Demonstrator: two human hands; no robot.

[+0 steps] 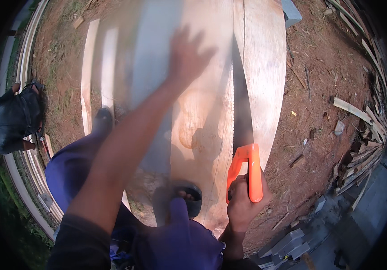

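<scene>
A hand saw with an orange handle (pixel 257 180) and a dark tapering blade (pixel 242 105) is in my right hand (pixel 243 198), whose fingers wrap round the grip. The blade points away from me along a wide pale wooden board (pixel 265 85), close to a long line that runs down the wood; whether its teeth are in a cut I cannot tell. My left hand (pixel 189 56) has its fingers spread over the far part of the board, left of the blade's tip. It is somewhat blurred, and whether it touches the wood I cannot tell.
My sandalled foot (pixel 186 195) is at the board's near end. Two narrow planks (pixel 108 67) lie at left on reddish soil. A person (pixel 18 114) bends over long timbers at far left. Scrap wood (pixel 360 157) is heaped at right; grey blocks (pixel 288 245) lie lower right.
</scene>
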